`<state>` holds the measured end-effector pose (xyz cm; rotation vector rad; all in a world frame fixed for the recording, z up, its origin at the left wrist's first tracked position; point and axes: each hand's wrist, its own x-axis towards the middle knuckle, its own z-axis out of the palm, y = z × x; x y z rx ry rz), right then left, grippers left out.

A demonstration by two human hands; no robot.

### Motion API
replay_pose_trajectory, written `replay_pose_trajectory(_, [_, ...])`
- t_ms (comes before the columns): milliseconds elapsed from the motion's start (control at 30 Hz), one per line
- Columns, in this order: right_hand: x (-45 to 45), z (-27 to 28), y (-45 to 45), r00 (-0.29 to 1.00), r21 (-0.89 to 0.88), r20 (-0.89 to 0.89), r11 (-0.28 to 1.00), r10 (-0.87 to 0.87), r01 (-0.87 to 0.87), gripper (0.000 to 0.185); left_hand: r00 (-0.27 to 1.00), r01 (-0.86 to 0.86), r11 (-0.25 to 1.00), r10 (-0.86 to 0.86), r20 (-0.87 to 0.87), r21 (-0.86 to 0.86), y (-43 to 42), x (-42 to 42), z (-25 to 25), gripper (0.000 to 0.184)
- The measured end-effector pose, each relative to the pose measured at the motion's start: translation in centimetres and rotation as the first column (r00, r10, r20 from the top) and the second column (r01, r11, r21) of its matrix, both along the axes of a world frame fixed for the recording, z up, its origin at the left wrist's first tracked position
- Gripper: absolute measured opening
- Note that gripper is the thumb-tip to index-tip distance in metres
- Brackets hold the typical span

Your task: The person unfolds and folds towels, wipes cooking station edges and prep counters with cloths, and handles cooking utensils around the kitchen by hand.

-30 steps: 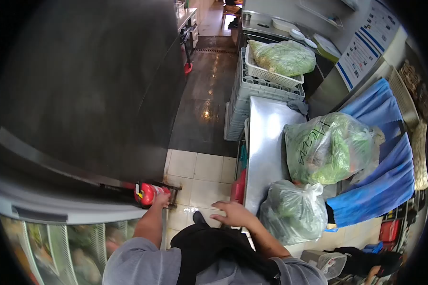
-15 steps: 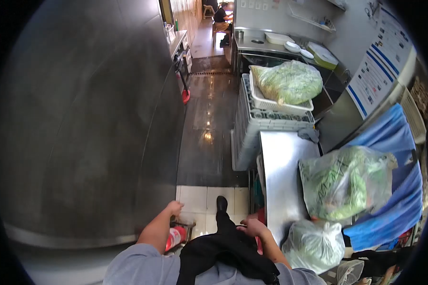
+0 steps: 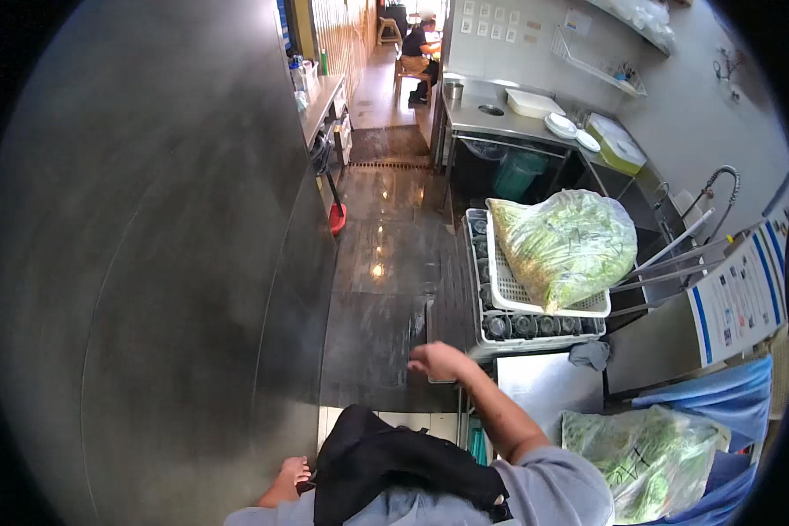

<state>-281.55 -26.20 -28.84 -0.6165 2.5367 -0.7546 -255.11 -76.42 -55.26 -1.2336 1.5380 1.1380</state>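
Observation:
My left hand point(image 3: 294, 471) hangs low by my left side, next to the dark panel, its fingers loosely curled and nothing visible in them. In front of my body, my right hand point(image 3: 437, 359) swings over the aisle floor with curled fingers, and nothing shows in it either. Nearest to that hand is a stack of crates point(image 3: 475, 337) holding upside-down glasses. On the stack, a white basket point(image 3: 548, 307) carries a clear plastic bag of leafy greens point(image 3: 574, 241). A black cloth garment point(image 3: 394, 460) covers my front.
A large dark panel point(image 3: 175, 245) borders the left. A steel table point(image 3: 539, 386) stands right, beside another bag of greens point(image 3: 644, 460). The wet dark floor point(image 3: 377, 302) leads past a red dustpan point(image 3: 337, 219) to a seated person point(image 3: 421, 57). A counter point(image 3: 491, 114) lies back right.
My view has moved forward along the aisle, bringing the crate stack closer. My right hand has swung forward and up from my waist; my left hand has dropped back.

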Motion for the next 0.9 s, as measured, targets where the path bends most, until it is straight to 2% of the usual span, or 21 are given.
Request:
replay_pose_trajectory(33, [-3.7, -0.3, -0.3, 0.998, 0.014, 0.018, 0.998, 0.059, -0.06, 0.036, 1.0, 0.009, 1.0, -0.009, 0.023, -0.005, -0.1, -0.6, 0.3, 0.033])
replay_pose_trajectory(67, [-6.8, -0.5, -0.9, 0.998, -0.006, -0.033, 0.999, 0.049, -0.049, 0.038, 0.999, 0.022, 1.0, -0.022, 0.032, -0.004, -0.3, -1.9, 0.3, 0.033])
replay_pose_trajectory(133, [-13.1, 0.5, -2.3, 0.999, 0.146, 0.008, 0.988, 0.051, -0.051, 0.042, 0.997, 0.067, 0.998, -0.067, 0.026, 0.011, -0.2, -5.8, -0.5, 0.032])
replay_pose_trajectory(233, [-20.7, -2.4, -3.3, 0.997, 0.048, -0.012, 0.996, -0.07, 0.071, 0.045, 0.979, 0.201, 0.979, -0.2, -0.024, 0.041, -0.9, -14.7, -2.5, 0.031])
replay_pose_trajectory(300, [-24.8, -3.7, -3.8, 0.99, 0.046, 0.068, 0.992, -0.122, 0.119, 0.047, 0.951, 0.307, 0.95, -0.304, -0.057, 0.056, -1.8, -22.8, -3.1, 0.03])
replay_pose_trajectory(367, [-28.2, -4.6, -3.7, 0.983, 0.188, 0.139, 0.978, -0.12, 0.093, 0.048, 0.929, 0.37, 0.925, -0.365, -0.064, 0.085, -1.8, -32.4, -3.5, 0.03])
replay_pose_trajectory(400, [-30.2, -3.6, -3.7, 0.978, 0.245, 0.197, 0.969, -0.068, 0.018, 0.049, 0.926, 0.378, 0.92, -0.375, -0.051, 0.1, -1.4, -38.2, -3.4, 0.03])
replay_pose_trajectory(433, [-32.1, -3.6, -3.2, 0.974, 0.236, 0.202, 0.97, -0.105, 0.055, 0.049, 0.929, 0.37, 0.922, -0.368, -0.037, 0.112, -0.8, -43.8, -3.8, 0.03])
replay_pose_trajectory(500, [-35.3, -3.7, -1.2, 0.979, 0.037, 0.146, 0.99, -0.141, 0.137, 0.05, 0.921, 0.39, 0.914, -0.385, -0.061, 0.11, 1.3, -56.4, -4.2, 0.03])
replay_pose_trajectory(567, [-38.4, -2.0, 0.5, 0.955, -0.035, 0.164, 0.966, -0.247, 0.256, 0.051, 0.861, 0.499, 0.862, -0.482, -0.164, 0.09, 4.2, -69.5, -2.7, 0.029])
replay_pose_trajectory(633, [-41.3, -2.2, 2.9, 0.893, -0.125, 0.097, 0.885, -0.44, 0.449, 0.05, 0.764, 0.596, 0.802, -0.579, -0.286, -0.029, 9.6, -81.7, -0.2, 0.026])
replay_pose_trajectory(667, [-42.8, -2.2, 4.0, 0.875, -0.15, 0.094, 0.862, -0.475, 0.484, 0.048, 0.709, 0.625, 0.78, -0.583, -0.396, -0.029, 12.4, -87.0, 1.4, 0.026])
replay_pose_trajectory(700, [-44.4, -2.0, 5.1, 0.86, -0.155, 0.094, 0.845, -0.502, 0.511, 0.048, 0.752, 0.566, 0.817, -0.455, -0.477, 0.113, 15.6, -92.1, 2.8, 0.025])
replay_pose_trajectory(733, [-45.7, -1.8, 6.2, 0.847, -0.146, 0.161, 0.836, -0.507, 0.528, 0.048, 0.691, 0.589, 0.807, -0.471, -0.548, 0.048, 19.2, -95.7, 4.9, 0.025])
replay_pose_trajectory(800, [-48.8, -3.2, 8.7, 0.83, -0.18, 0.229, 0.815, -0.509, 0.55, 0.047, 0.632, 0.628, 0.777, -0.473, -0.614, 0.047, 25.6, -102.1, 7.7, 0.027])
replay_pose_trajectory(833, [-50.4, -3.7, 10.0, 0.829, -0.221, 0.225, 0.802, -0.512, 0.555, 0.047, 0.618, 0.641, 0.767, -0.484, -0.619, 0.041, 28.4, -104.5, 7.8, 0.027])
replay_pose_trajectory(900, [-54.1, -4.6, 12.5, 0.8, -0.235, 0.288, 0.771, -0.526, 0.592, 0.048, 0.492, 0.753, 0.657, -0.531, -0.69, 0.031, 32.5, -108.2, 7.8, 0.03])
